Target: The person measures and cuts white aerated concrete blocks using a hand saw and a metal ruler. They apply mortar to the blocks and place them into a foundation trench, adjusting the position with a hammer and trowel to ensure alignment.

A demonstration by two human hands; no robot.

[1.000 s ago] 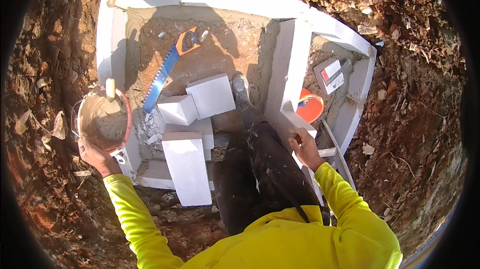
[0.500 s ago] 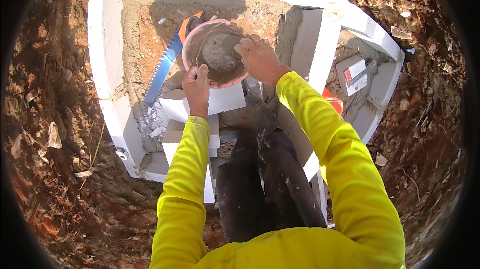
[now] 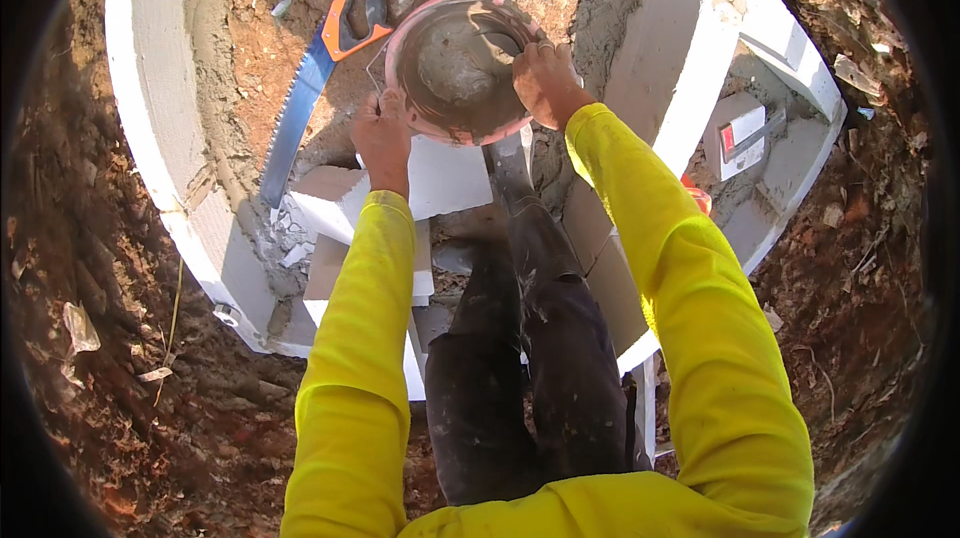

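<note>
A pink bucket with wet grey mortar inside stands just beyond my feet, at the far end of white blocks. My left hand is closed at the bucket's near left rim, on its thin wire handle, which loops out past the left side. The fingertips partly hide the grip. My right hand is closed over the right rim of the bucket, its fingers bent toward the inside. Left of the bucket lies a handsaw with a blue blade and an orange and black handle.
White block walls bedded in mortar surround me, with another wall to my right. Loose white blocks lie by my legs. Beyond the right wall rest a small block with a tool and an orange-red object. Rough reddish soil lies outside.
The wire handle has swung from over the bucket's mouth to outside its left rim, with my left hand at it. The view has shifted, showing more of the saw's handle.
</note>
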